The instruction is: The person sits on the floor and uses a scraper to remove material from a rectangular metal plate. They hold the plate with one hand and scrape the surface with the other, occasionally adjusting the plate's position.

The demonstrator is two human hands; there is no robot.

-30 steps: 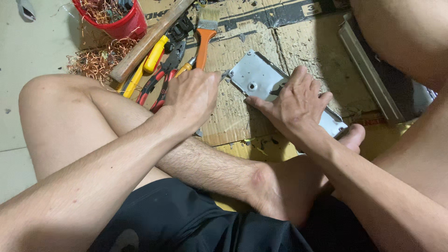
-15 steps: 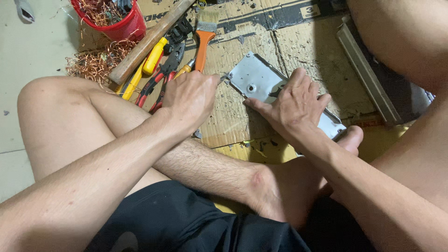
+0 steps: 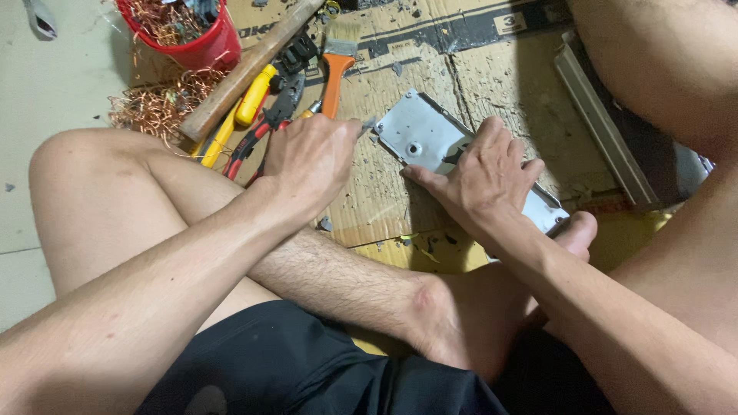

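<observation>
red bucket (image 3: 201, 48) holds copper wire scraps (image 3: 163, 17); right hand (image 3: 486, 178) presses metal plate (image 3: 415, 132).

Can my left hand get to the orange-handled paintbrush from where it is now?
Probably yes: the left hand sits just below the paintbrush, whose orange handle lies uncovered on the cardboard.

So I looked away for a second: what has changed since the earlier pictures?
Hardly anything: the left hand has edged toward the grey metal plate, pinching something small and indistinct. The right hand stays pressed on the plate; the tools and red bucket lie as before.
</observation>
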